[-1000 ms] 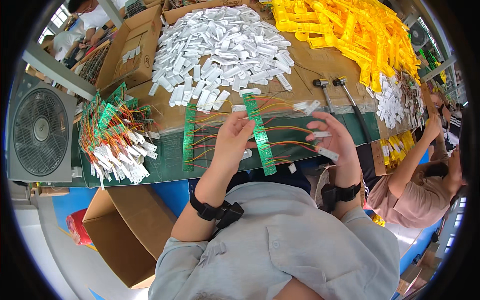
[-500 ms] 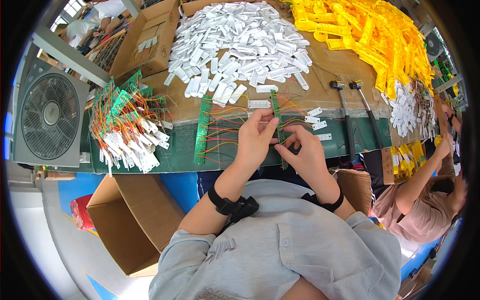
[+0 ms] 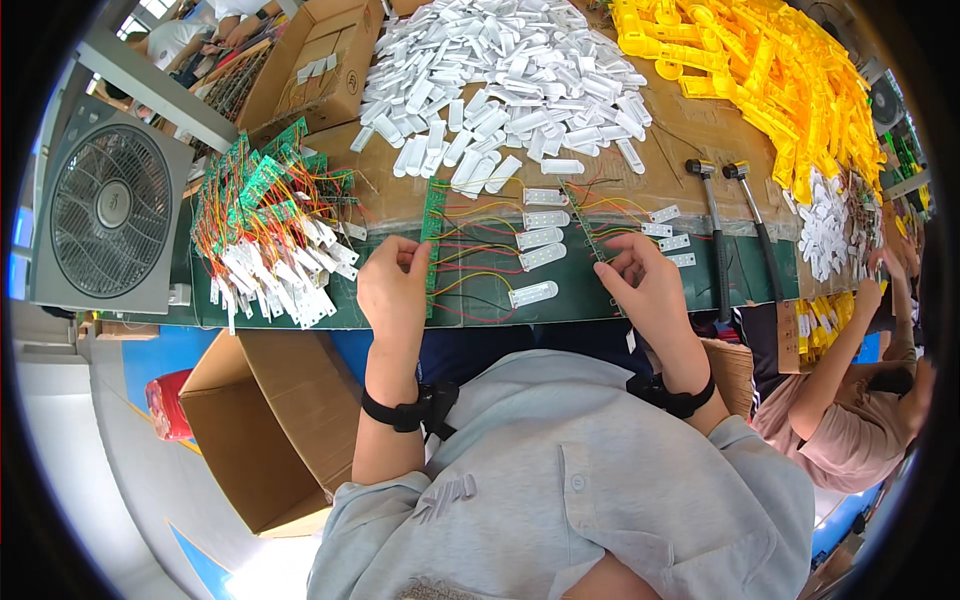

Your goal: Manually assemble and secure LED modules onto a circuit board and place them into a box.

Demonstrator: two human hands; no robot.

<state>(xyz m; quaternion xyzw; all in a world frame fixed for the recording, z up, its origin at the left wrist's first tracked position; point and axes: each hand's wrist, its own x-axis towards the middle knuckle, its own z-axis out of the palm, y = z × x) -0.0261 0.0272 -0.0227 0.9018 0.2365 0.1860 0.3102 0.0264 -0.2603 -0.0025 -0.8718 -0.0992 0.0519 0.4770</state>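
A long green circuit board strip (image 3: 434,215) stands left of the middle of the table, wired in red, yellow and black to a column of white LED plates (image 3: 541,237). My left hand (image 3: 392,292) is closed at its left edge, fingertips pinching the strip. To the right, a second green circuit board strip (image 3: 578,218) lies tilted, its lower end slanting right beneath my right hand (image 3: 648,290). The thumb and curled fingers of that hand are on this strip, partly hiding it. Its wires lead to small white plates (image 3: 673,241) further right.
A heap of wired boards (image 3: 262,215) lies left, beside a grey fan (image 3: 112,210). White plastic covers (image 3: 500,85) and yellow plastic parts (image 3: 760,80) are piled at the back. Two hammers (image 3: 716,240) lie right. An open carton (image 3: 265,430) stands below; a co-worker (image 3: 830,410) sits right.
My left hand has moved left from the right strip to the left one, uncovering the white LED plates between them. The right strip now slants, and my right hand has shifted right.
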